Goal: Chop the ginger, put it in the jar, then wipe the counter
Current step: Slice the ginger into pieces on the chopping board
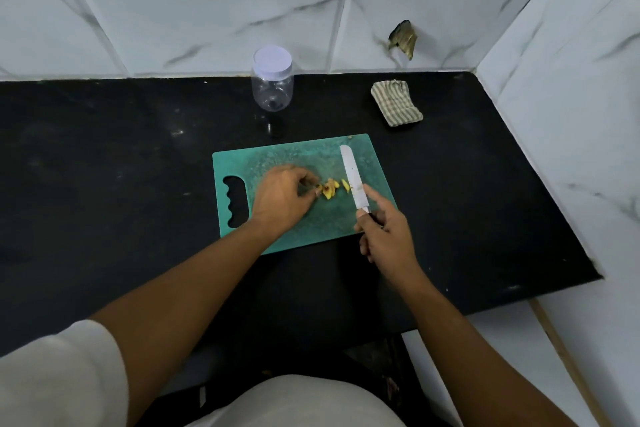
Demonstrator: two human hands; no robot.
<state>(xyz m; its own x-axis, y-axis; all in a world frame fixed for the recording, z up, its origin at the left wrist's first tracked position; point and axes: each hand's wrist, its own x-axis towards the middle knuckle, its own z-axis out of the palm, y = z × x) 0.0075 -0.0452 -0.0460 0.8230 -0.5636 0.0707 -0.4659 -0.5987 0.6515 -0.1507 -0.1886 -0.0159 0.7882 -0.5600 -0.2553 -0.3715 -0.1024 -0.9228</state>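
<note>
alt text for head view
A person chops ginger on a green board: the left hand pinches it, the right hand grips a knife. A lidded jar and a folded cloth sit behind on the black counter.

A black stone counter [104, 149] carries everything, running from the 9 o'clock side of the view to a cut-off corner at about 4 o'clock, with pale scuffs and specks scattered over its dark surface. A green plastic cutting board [298, 156] lies flat near the middle, slightly skewed, its wavy handle slot at the board's 9 o'clock end. From the board, a clear plastic jar [272, 80] with a white lid on stands upright at 12 o'clock, well apart from it and near the counter's back edge. A folded striped cloth [396, 107] lies at about 1 o'clock from the board, apart from both board and jar.
</note>
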